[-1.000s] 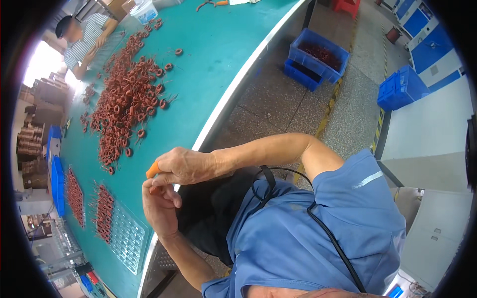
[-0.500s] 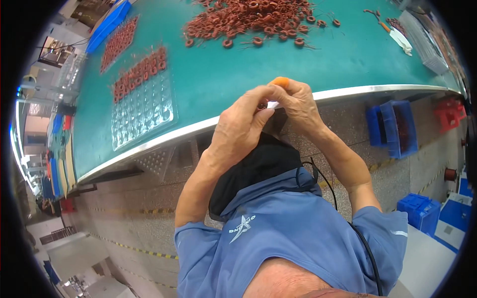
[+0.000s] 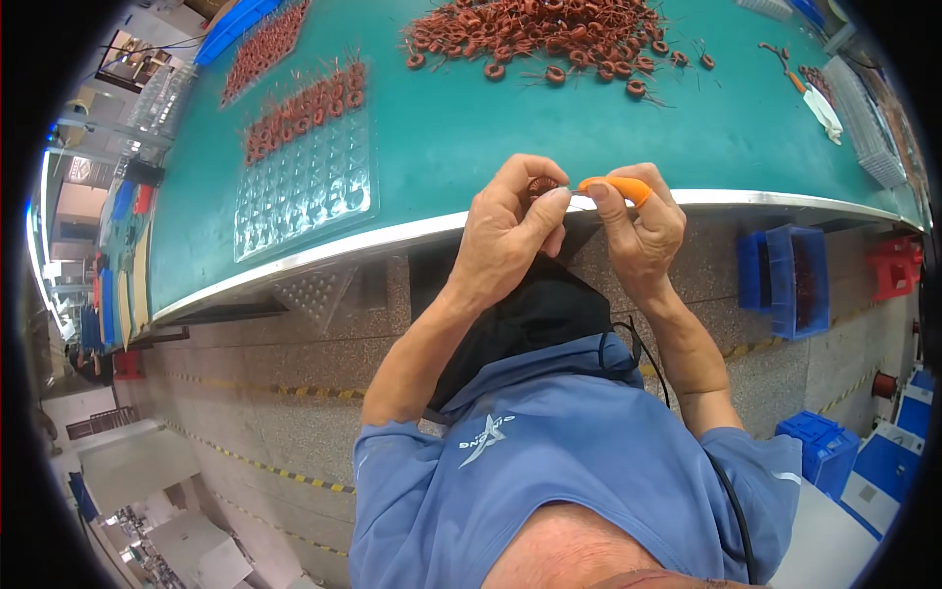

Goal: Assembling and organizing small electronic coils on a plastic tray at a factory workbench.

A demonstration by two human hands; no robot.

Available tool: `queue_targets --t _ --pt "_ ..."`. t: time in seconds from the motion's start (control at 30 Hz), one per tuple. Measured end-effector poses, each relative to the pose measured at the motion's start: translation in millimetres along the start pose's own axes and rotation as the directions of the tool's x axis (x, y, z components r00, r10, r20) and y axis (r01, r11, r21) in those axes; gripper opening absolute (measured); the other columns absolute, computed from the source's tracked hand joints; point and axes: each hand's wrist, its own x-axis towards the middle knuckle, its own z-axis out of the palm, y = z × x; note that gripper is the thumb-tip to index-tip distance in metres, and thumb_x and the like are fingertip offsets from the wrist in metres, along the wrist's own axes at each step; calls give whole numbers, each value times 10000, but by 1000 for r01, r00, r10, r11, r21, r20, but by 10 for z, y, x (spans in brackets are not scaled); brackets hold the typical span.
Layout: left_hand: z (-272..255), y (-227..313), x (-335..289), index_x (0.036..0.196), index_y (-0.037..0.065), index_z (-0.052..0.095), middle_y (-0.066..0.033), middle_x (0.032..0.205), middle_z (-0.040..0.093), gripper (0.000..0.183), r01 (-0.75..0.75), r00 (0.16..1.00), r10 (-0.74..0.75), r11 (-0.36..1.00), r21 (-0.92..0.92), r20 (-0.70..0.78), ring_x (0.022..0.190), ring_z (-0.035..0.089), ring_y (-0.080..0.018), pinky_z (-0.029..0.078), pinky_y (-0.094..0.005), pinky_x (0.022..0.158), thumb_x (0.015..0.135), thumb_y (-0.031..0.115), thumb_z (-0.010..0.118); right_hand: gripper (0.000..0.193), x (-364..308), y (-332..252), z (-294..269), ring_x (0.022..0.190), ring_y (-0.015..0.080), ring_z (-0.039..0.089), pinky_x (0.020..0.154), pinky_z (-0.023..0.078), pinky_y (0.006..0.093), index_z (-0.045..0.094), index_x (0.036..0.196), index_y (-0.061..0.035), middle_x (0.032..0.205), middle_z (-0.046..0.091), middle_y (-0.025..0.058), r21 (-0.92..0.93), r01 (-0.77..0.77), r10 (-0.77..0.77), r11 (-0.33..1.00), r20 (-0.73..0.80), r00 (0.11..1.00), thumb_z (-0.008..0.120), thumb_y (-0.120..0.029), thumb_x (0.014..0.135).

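One copper-wound coil ring point(image 3: 541, 187) pinched between thumb and fingers of left hand point(image 3: 505, 236), just above centre frame, at the green surface point(image 3: 442, 128) edge. Right hand point(image 3: 638, 231) alongside, fingers together, orange-capped forefinger point(image 3: 613, 186) touching the left fingertips beside the coil. Heap of coils point(image 3: 549, 34) at top; clear blister tray point(image 3: 304, 182) upper left.

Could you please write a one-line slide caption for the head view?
Left hand pinches a small copper coil beside the right hand with its orange fingertip cover, at the green bench edge.
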Motion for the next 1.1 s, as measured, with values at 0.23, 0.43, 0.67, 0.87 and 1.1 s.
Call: queue_targets --t 0.23,0.43,0.67,0.87,1.1 --pt "-67 -36 -3 1087 10 532 -18 782 525 149 -100 995 99 995 -13 -30 633 533 -73 422 -218 566 959 84 546 262 -23 56 33 736 110 587 694 478 232 669 1071 -22 852 627 27 325 -243 256 914 2 967 724 -159 854" --pt "-41 0 -59 1175 1 528 -28 809 555 228 -94 995 91 991 96 31 677 563 -85 456 -224 618 955 59 547 271 -160 140 -21 751 92 595 693 478 223 659 1091 -6 842 654 28 380 -479 356 792 350 867 655 -218 922" --pt "-78 39 -61 1124 3 540 -75 793 591 211 -152 984 176 862 483 -3 618 559 -121 459 -262 551 918 25 577 255 -45 -69 66 561 101 583 466 430 253 679 928 35 673 633 59 -76 201 -192 977 115 975 573 -194 965" --pt "-153 -25 -214 1121 -8 534 -60 757 585 217 -165 983 185 888 430 -4 601 555 -109 450 -254 549 915 34 589 301 -46 -113 59 526 63 522 483 397 197 692 838 18 601 584 0 344 -616 501 709 370 783 617 -253 945" --pt "-331 -62 -225 1010 -9 594 -29 620 549 360 140 984 -167 937 319 57 567 563 -90 441 -235 535 1016 326 461 260 -78 11 109 532 51 505 492 388 181 653 1005 -1 693 583 3 371 -637 467 675 454 759 612 -252 951"
